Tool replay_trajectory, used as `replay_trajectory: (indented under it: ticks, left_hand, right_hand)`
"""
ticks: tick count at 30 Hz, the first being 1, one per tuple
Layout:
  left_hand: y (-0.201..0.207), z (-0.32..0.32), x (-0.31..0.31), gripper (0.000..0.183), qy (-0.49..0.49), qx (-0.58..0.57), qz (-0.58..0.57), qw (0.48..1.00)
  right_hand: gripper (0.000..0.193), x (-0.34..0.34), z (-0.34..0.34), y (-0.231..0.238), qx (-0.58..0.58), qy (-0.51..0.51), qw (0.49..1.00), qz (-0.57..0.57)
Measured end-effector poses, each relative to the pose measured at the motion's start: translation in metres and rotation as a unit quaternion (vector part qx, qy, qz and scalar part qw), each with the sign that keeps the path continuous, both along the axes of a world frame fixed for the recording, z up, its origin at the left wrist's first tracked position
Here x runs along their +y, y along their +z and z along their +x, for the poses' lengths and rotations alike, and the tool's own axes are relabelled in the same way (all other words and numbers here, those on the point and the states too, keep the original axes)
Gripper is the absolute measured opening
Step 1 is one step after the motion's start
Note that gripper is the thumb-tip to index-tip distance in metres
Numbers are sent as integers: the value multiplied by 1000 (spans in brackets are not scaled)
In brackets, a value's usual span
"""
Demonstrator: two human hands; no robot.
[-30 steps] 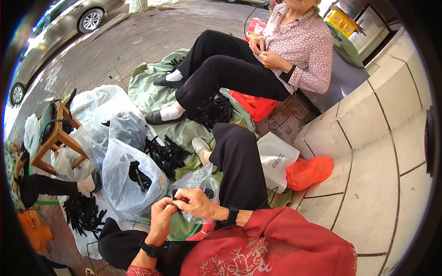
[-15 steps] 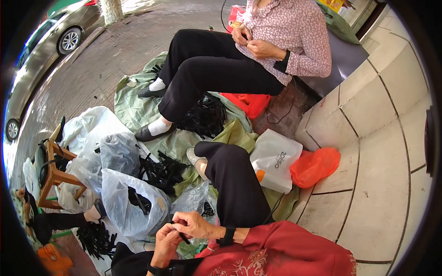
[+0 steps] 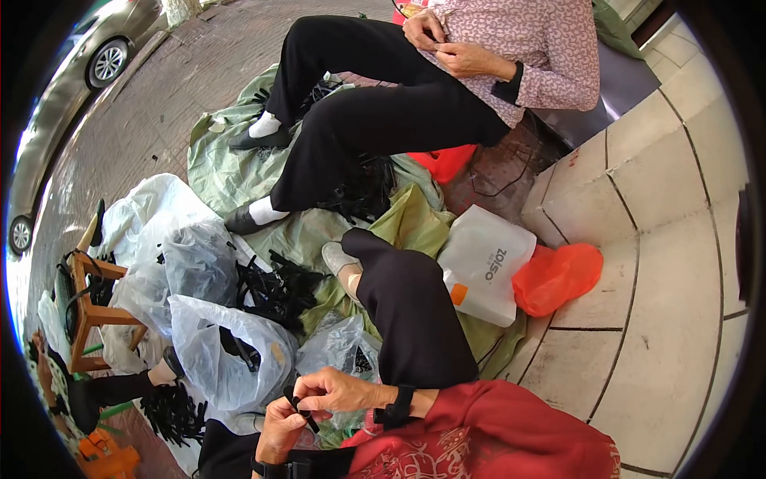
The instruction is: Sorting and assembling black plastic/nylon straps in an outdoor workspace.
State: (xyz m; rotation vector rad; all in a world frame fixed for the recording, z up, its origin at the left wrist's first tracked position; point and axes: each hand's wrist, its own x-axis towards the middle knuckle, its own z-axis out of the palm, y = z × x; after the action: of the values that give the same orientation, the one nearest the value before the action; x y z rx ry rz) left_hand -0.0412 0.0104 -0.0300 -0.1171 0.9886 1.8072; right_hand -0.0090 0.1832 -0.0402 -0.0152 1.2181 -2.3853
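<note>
A short black strip [image 3: 309, 418] is pinched between my two hands, low in the middle of the view. My left hand [image 3: 279, 429] grips it from the near left, fingers closed. From the right comes my right hand [image 3: 341, 390], its thumb and fingertips closed on the same strip. What the strip is made of cannot be told. Just beyond my hands stand a white plastic bag [image 3: 199, 375] with black strips inside and a smaller clear bag [image 3: 339, 351] with small black pieces. A heap of black strips [image 3: 275, 289] lies farther off.
A co-worker [image 3: 511, 48] sits across, hands together at the lap. Another person's leg [image 3: 120, 391] shows at left beside a wooden stool [image 3: 100, 315]. Green sheeting [image 3: 211, 160] covers the ground. A white bag [image 3: 491, 263] and red bag [image 3: 558, 279] lie by the tiled ledge [image 3: 686, 279].
The strip now shows more plainly, standing out above and below my fingers. My hands stay close together. The view has shifted a little, and the co-worker's hands remain together.
</note>
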Motion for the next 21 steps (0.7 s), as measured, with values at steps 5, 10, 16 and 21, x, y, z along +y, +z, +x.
replay_trajectory:
  ticks: [5, 10, 16, 21]
  left_hand:
    - [1, -1, -1, 24, 18, 73, -50, 996]
    - [8, 1, -8, 20, 7, 70, -95, 993]
    - [20, 12, -11, 19, 25, 112, -68, 991]
    - [34, 8, 1, 13, -8, 220, -85, 972]
  right_hand:
    - [15, -2, -2, -7, 18, -14, 1000, 11]
    - [13, 2, -1, 8, -27, 17, 999, 34]
    - [15, -4, 9, 21, -98, 37, 994, -41]
    - [19, 1, 15, 40, -114, 5, 993, -13]
